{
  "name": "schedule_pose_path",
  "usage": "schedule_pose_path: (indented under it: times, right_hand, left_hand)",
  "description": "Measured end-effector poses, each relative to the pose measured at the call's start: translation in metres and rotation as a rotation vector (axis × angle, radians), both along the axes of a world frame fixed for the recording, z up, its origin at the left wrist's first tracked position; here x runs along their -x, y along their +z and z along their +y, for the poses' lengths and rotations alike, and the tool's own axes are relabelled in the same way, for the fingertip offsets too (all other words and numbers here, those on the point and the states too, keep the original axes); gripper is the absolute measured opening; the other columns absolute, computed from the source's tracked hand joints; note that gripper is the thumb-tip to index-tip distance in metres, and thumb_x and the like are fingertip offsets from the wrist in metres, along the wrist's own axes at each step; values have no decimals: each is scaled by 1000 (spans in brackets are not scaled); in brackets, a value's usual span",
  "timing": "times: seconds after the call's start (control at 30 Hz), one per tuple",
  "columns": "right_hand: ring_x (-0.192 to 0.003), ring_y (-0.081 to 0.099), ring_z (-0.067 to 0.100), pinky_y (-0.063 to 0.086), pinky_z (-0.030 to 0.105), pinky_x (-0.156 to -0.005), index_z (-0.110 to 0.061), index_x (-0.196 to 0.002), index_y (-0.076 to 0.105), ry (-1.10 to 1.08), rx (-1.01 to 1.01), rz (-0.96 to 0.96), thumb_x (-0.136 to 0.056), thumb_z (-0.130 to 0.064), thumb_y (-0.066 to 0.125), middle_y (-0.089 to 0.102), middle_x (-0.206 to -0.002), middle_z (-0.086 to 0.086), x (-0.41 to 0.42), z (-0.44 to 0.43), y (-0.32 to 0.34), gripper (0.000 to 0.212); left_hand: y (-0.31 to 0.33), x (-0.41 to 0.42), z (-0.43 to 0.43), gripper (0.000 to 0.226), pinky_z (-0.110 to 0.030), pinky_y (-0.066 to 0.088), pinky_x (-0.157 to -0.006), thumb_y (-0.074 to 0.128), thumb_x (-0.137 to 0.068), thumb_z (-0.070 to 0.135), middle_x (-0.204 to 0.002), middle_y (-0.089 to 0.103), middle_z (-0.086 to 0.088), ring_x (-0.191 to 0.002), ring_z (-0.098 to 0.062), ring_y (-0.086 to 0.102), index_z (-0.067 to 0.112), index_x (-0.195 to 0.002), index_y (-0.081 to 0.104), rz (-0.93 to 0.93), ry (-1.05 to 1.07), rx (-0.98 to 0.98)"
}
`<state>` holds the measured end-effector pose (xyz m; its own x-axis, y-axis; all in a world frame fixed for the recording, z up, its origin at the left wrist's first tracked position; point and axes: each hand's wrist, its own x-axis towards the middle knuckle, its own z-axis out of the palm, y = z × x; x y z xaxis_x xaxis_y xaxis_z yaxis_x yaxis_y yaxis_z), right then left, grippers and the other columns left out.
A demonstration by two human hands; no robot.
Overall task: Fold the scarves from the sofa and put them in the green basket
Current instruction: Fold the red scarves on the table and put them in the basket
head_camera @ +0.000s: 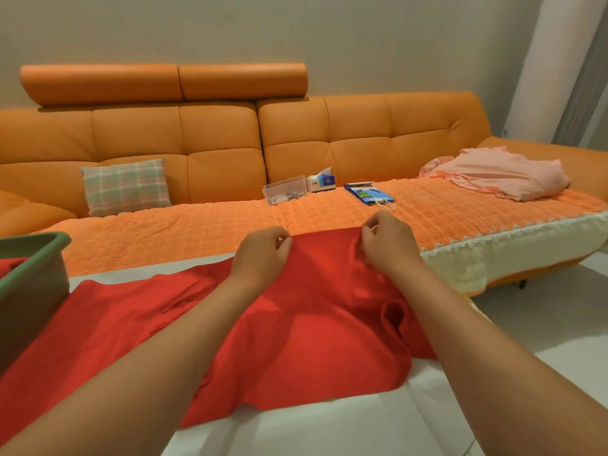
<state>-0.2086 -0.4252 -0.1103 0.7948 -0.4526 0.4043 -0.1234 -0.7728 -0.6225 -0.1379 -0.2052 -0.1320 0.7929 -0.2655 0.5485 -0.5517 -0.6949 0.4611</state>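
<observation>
A red scarf lies spread and rumpled over a white surface in front of me. My left hand pinches its far edge near the middle. My right hand pinches the same edge a little further right, and the cloth is lifted between the two hands. The green basket stands at the left edge, with some red cloth showing inside it. A pink scarf lies bunched on the right part of the orange sofa.
On the sofa seat sit a plaid cushion, a clear plastic box, a tissue box and a blue paper bag. A textured orange cover drapes the seat. White floor lies to the right.
</observation>
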Motion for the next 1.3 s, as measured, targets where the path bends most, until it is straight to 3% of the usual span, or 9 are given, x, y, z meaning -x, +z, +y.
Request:
schedule_pose_path:
  times: [0.1, 0.23, 0.37, 0.5, 0.73, 0.87, 1.0, 1.13, 1.3]
  right_hand:
    - [-115, 60, 27, 43, 29, -86, -14, -127, 58, 85, -29, -38, -98, -18, 51, 66, -123, 8, -10, 9, -3, 30]
    - [-150, 15, 38, 16, 56, -118, -14, -158, 5, -26, 467, 564, -96, -29, 47, 18, -163, 19, -18, 20, -25, 76]
    - [-151, 14, 32, 14, 51, -120, -21, -155, 27, 180, 821, 374, -100, -25, 40, 20, -163, 15, -25, 40, -36, 57]
    - [-148, 27, 23, 27, 44, -117, -32, -157, 23, 460, 656, 586, -102, -46, 33, 27, -162, 6, -33, 54, -60, 57]
    - [-153, 10, 26, 13, 52, -120, -31, -158, 16, 340, 650, 710, -102, -50, 21, 12, -166, 10, -39, 52, -70, 59]
    - [-153, 7, 28, 10, 54, -120, -29, -158, 20, 370, 679, 644, -103, -48, 22, 10, -166, 13, -41, 87, -63, 58]
    - [-153, 8, 26, 11, 52, -121, -28, -157, 22, 483, 640, 554, -104, -48, 25, 13, -165, 12, -36, 131, -51, 57]
    - [-153, 8, 24, 11, 49, -122, -30, -158, 19, 589, 548, 543, -104, -49, 26, 11, -166, 10, -19, 179, -51, 58]
    - [-154, 1, 21, 4, 50, -123, -45, -156, 15, 757, 476, 609, -101, -60, 30, 3, -167, 6, 17, 224, -68, 59]
  left_hand:
    - [5, -16, -22, 18, -33, 51, -77, 51, -97, 19, -94, 72, -2, -88, -24, 68, 22, -109, 64, 160, -11, 123]
    - [-19, -25, -32, 61, -31, 40, -102, 45, -99, 9, -146, 51, -6, -129, -25, 51, 28, -154, 25, 525, -177, -11]
    - [-51, -23, -22, 56, -36, 33, -112, 42, -95, 1, -147, 49, -7, -136, -25, 45, 20, -148, 41, 287, -149, -114]
    - [-61, -26, 4, 39, -41, 37, -98, 45, -91, 11, -127, 64, -1, -120, -27, 54, 22, -126, 59, 16, 134, -243]
    - [-70, -38, 50, 64, -42, 3, -123, 27, -103, 53, -166, 3, -3, -153, -18, 2, 27, -159, 8, 481, -19, -591]
    - [-52, -24, 56, 47, -33, 25, -118, 42, -104, 25, -154, 41, -5, -143, -18, 35, 16, -150, 39, 229, -100, -148]
    - [-39, -5, 93, 39, -42, 39, -97, 48, -91, 4, -130, 58, -2, -120, -25, 52, 19, -125, 62, -43, 57, -170]
    - [-39, 32, 152, 44, -43, 43, -84, 29, -78, 23, -108, 60, -4, -103, -31, 57, 19, -106, 63, 19, 260, -271]
    - [-67, 75, 214, 70, -48, 13, -119, 17, -92, 65, -161, 25, 2, -148, -22, 21, 32, -153, 28, 420, 288, -598]
